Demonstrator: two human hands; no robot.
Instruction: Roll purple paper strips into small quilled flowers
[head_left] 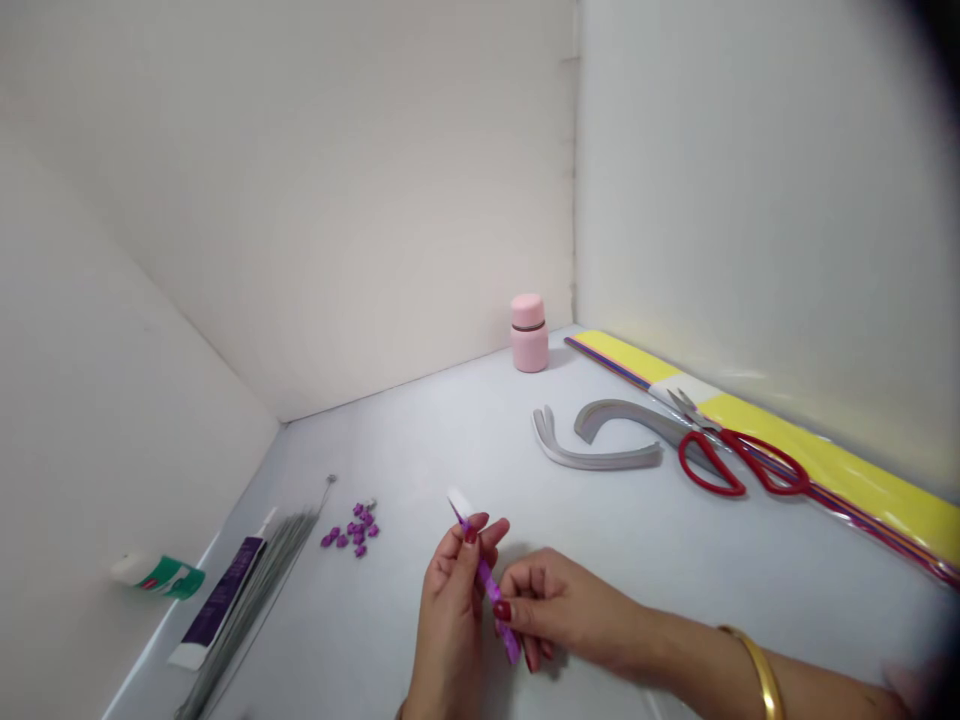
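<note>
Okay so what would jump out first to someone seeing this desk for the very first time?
Probably the red-handled scissors on the right, lying partly across the bright yellow pack along the wall. Next, the pink jar standing alone near the back corner. Then the purple strip held between both hands, echoed by the little purple stars to the left.

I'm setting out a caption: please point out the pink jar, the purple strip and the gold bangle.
Pink jar [531,350]: head view, lower body.
Purple strip [489,583]: head view, stretch between the hands.
Gold bangle [763,674]: head view, front of the band.
</note>
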